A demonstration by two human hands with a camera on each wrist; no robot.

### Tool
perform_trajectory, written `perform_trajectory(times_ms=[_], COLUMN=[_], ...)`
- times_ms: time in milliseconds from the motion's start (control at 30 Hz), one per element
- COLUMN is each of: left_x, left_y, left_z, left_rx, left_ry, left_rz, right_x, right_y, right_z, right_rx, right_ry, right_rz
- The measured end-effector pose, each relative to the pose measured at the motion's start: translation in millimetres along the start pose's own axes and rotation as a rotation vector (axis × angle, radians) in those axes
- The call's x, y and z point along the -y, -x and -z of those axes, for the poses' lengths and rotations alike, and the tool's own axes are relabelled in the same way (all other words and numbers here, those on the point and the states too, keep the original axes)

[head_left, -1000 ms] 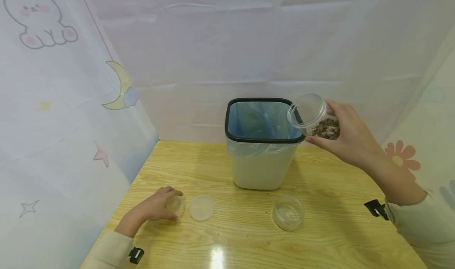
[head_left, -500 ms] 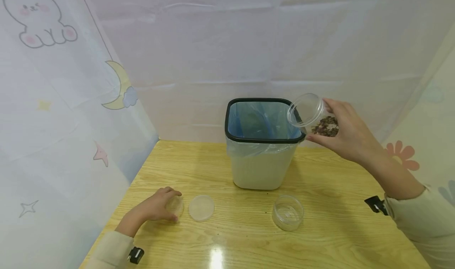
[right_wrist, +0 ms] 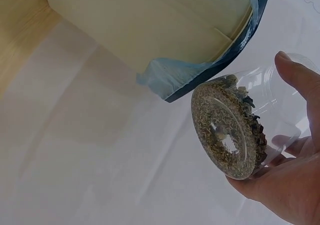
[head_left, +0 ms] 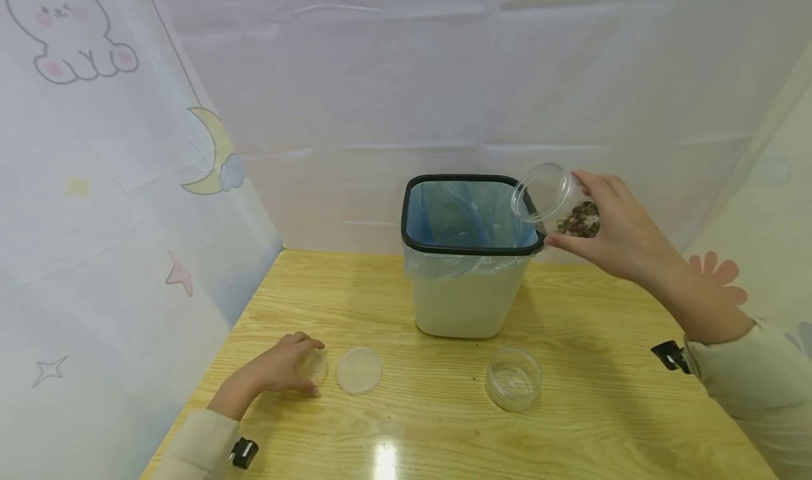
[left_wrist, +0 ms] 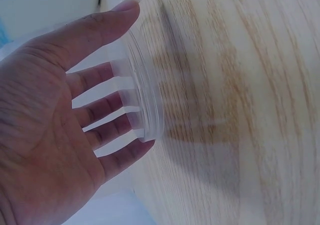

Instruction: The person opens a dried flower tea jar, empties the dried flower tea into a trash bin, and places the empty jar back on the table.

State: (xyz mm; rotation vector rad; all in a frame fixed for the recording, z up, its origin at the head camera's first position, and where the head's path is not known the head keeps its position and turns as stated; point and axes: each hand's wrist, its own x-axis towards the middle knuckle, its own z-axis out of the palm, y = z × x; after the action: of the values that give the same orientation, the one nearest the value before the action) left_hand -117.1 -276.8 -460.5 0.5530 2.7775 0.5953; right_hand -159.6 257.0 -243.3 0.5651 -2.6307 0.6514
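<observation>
My right hand point(head_left: 618, 230) grips a clear plastic jar point(head_left: 543, 192), tilted with its mouth toward the bin point(head_left: 469, 297). Dark dried flakes point(head_left: 579, 220) lie in the jar's lower part. In the right wrist view the jar's base point(right_wrist: 220, 130) faces the camera, coated inside with fine brown bits, and the thumb lies along its side near the mouth. My left hand point(head_left: 283, 367) rests at the table's left with thumb and fingers round a clear round plastic lid point(head_left: 315, 368). The left wrist view shows the fingertips at the lid's ridged rim point(left_wrist: 150, 92).
A translucent frosted disc point(head_left: 359, 371) lies just right of my left hand. A clear shallow round dish point(head_left: 514, 379) stands in front of the bin, toward the right. The bin has a black rim and a bluish liner bag point(head_left: 472, 216). Printed cloth walls point(head_left: 380, 78) enclose the wooden table point(head_left: 380, 431).
My right hand has risen slightly, tipping the jar a little further toward the bin; the flakes have shifted inside it. The left hand has stayed in place at the lid.
</observation>
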Motion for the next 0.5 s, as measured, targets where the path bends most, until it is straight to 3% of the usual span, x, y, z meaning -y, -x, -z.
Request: perform_trajectory(times_ms=[500], left_x=[-0.8], left_y=[-0.3], left_z=[-2.6], left_rx=[0.008], left_ry=[0.006], left_rz=[0.023], right_x=[2.4], right_y=[-5.7], right_z=[4.1], right_rx=[0.03], right_ry=[0.068], right_rz=[0.003])
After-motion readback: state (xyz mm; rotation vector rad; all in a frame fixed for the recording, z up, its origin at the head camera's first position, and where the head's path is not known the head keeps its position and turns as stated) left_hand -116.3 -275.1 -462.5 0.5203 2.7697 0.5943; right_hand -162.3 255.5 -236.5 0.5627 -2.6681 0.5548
